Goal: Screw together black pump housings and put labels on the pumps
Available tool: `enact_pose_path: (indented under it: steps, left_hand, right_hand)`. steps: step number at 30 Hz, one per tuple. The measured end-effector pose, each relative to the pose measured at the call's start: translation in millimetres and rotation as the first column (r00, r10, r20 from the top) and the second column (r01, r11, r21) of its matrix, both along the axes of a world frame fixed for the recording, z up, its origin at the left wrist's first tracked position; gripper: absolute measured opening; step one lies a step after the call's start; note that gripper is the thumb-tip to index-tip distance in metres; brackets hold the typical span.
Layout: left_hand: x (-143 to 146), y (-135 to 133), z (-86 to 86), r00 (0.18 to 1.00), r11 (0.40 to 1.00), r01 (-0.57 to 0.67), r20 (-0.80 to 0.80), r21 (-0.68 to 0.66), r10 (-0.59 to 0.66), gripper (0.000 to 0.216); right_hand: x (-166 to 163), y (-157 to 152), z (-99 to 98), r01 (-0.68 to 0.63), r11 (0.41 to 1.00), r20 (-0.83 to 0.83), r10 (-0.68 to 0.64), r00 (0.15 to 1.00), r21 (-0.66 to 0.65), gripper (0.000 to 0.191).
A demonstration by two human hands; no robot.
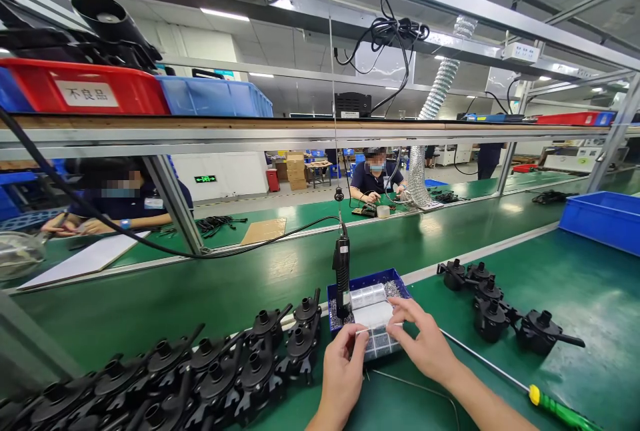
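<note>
Currently mid-step at the blue tray [334, 293]: both hands over it, working a white label strip [373, 314]. Left hand [343, 371] pinched shut on the strip's near-left edge, thumb and forefinger closed on it. Right hand [425, 344] gripping the strip's right edge with fingertips, other fingers loosely spread. Strip lying across the tray top, with a silvery roll [369, 295] of the same stock just behind it inside the tray. Looks like peeling or separating one label off the backing; not clear from this view whether anything has come free yet.

Electric screwdriver [342, 271] hanging on its cord, tip down at the tray's left rear corner, untouched. Row of black pump housings [200, 367] crowded left of the tray on the green surface [575, 284]; smaller cluster of black housings [493, 311] right of the tray. Green-handled rod tool [550, 407] lying right-front of the tray, close to the right forearm. Blue bin [603, 217] far right of the tray. Co-worker [373, 181] seated well behind the tray, across the line.

Next move, by judgement: needs a clean two-handed pull with the left pinch as anchor, and care to keep the strip from curling back or sticking to itself.
</note>
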State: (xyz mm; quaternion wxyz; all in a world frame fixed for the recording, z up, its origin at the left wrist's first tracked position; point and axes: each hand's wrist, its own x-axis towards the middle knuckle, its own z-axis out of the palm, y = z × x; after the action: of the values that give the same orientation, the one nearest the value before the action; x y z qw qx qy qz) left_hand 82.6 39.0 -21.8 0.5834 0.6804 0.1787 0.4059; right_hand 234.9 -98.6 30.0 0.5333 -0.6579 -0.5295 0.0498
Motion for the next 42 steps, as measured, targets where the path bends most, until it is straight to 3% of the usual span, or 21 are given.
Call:
enact_pose_path:
  steps: [7, 13, 16, 18, 22, 26, 30, 34, 36, 38, 40, 42]
  left_hand:
    - [-1.6, 1.0, 5.2, 0.997, 0.997, -0.049, -0.063, 0.066, 0.053, 0.051]
    - [-2.0, 2.5, 5.4, 0.985, 0.985, -0.087, -0.133, 0.146, 0.107, 0.062]
    - [-1.8, 1.9, 5.0, 0.986, 0.975, -0.078, -0.126, 0.206, 0.105, 0.062]
    - [-1.5, 0.7, 4.4, 0.989, 0.971, -0.053, -0.121, 0.233, 0.083, 0.061]
    - [-0.9, -1.6, 2.6, 0.991, 0.963, 0.008, -0.131, 0.269, 0.028, 0.052]
    - [0.5, -1.5, -1.5, 0.986, 0.955, 0.063, -0.164, 0.289, -0.015, 0.036]
    - [2.2, -0.4, 1.3, 0.986, 0.954, 0.049, -0.168, 0.295, 0.002, 0.023]
    - [-10.6, -5.2, 27.7, 0.998, 0.944, -0.031, -0.037, 0.327, 0.045, 0.035]
    - [-25.2, -12.2, 41.9, 0.999, 0.958, 0.049, -0.01, 0.283, -0.048, 0.041]
    - [-41.8, -21.7, 46.6, 0.964, 0.939, 0.266, -0.038, 0.218, -0.264, 0.059]
    - [-56.4, -31.5, 37.8, 0.875, 0.851, 0.485, -0.098, 0.201, -0.475, 0.071]
    - [-67.3, -39.9, 18.7, 0.81, 0.786, 0.586, -0.171, 0.197, -0.562, 0.068]
  right_hand:
    - [-0.5, -2.2, -4.7, -0.015, 0.997, 0.097, 0.008, 0.995, 0.076, 0.052]
    - [-3.4, -3.4, -7.9, -0.022, 0.978, 0.171, -0.014, 0.985, 0.206, 0.05]
    - [-13.0, -2.4, -8.5, 0.029, 0.975, 0.033, -0.037, 0.999, 0.219, 0.063]
    - [-22.4, -0.3, -8.5, 0.01, 0.979, -0.122, 0.015, 0.992, 0.202, 0.072]
    - [-37.5, 4.5, -4.3, -0.047, 0.976, -0.318, 0.115, 0.941, 0.214, 0.074]
    - [-34.4, 4.0, 5.6, 0.036, 0.954, -0.525, 0.132, 0.841, 0.298, 0.082]
    - [-19.1, -0.3, 12.1, 0.147, 0.923, -0.563, 0.087, 0.822, 0.357, 0.08]
    - [-12.2, -3.0, 11.3, 0.22, 0.898, -0.522, 0.013, 0.853, 0.381, 0.072]
    - [-14.5, -4.8, 10.6, 0.226, 0.889, -0.487, -0.005, 0.874, 0.397, 0.066]
    - [-19.9, -8.1, 11.2, 0.208, 0.889, -0.454, 0.0, 0.891, 0.408, 0.061]
    - [-27.3, -13.2, 12.9, 0.149, 0.894, -0.395, 0.034, 0.918, 0.422, 0.061]
    - [-35.8, -19.4, 15.1, 0.023, 0.899, -0.254, 0.099, 0.962, 0.437, 0.066]
